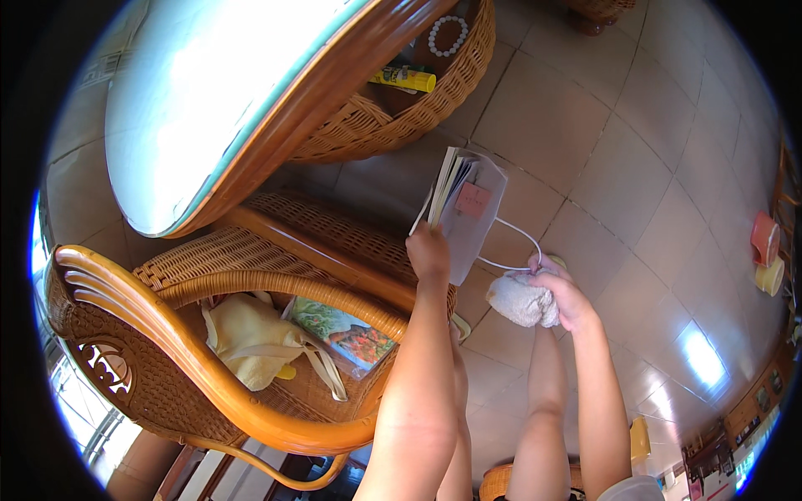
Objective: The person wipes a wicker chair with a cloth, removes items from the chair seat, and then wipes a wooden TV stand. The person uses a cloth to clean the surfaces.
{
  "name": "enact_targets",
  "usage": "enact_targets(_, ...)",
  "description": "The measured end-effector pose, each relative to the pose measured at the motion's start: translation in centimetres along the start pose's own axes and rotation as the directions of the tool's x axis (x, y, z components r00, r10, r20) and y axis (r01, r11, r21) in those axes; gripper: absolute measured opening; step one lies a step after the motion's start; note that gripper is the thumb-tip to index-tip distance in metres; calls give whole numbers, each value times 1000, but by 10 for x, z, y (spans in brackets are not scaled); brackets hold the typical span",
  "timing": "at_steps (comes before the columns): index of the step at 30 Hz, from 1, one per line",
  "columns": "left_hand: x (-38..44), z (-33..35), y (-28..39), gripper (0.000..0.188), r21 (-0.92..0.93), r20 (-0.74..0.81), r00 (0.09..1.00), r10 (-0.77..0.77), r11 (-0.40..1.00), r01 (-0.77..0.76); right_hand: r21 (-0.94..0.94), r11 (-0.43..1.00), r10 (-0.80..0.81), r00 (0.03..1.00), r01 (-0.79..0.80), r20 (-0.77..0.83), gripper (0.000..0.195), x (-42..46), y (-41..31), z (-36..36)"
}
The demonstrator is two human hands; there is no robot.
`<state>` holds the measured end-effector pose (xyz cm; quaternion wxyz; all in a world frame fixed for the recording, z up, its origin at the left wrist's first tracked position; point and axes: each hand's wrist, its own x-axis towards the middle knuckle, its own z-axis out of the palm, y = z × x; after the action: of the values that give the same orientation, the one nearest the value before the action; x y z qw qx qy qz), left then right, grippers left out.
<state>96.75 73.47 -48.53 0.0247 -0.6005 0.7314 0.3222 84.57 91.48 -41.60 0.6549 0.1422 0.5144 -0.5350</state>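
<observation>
My left hand (430, 252) grips a translucent plastic bag (482, 232) by its near edge. Inside the bag stand several thin books or notebooks (448, 181), and a pink paper square (473, 200) shows through its side. A white cord handle (525, 233) loops from the bag towards my right hand (567, 294). That hand is closed around a crumpled white cloth (523, 299) with a brownish stain. The cord's loop reaches the fingers; whether they also grip it, I cannot tell.
At the left is a wicker armchair (263, 413) with a cream cloth bag (244, 344) and a colourful picture book (348, 332) on its seat. Above it stands a glass-topped table (188, 113); its wicker shelf (388, 131) holds a yellow glue stick (407, 79) and a bead bracelet (447, 36).
</observation>
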Motion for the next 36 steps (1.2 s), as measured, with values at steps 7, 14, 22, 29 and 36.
enact_targets(7,5,4,-1,22,-18,34,998,-59,998,59,-29,1000,-1,999,0,-36,13,-6,10,-5)
enact_targets(14,30,16,-24,38,-60,54,998,22,998,-19,-16,999,30,999,-30,-31,14,-9,17,-9)
enact_targets(22,25,-1,1,36,90,320,946,-49,996,21,-4,999,-32,999,32,-44,11,-5,12,-13)
enact_targets(29,20,14,-12,29,77,136,982,129,987,-140,-113,993,-34,999,30,-32,10,-10,6,-10)
enact_targets(36,55,-12,4,34,196,199,978,69,975,-108,-150,986,-69,997,73,28,10,-13,-4,11)
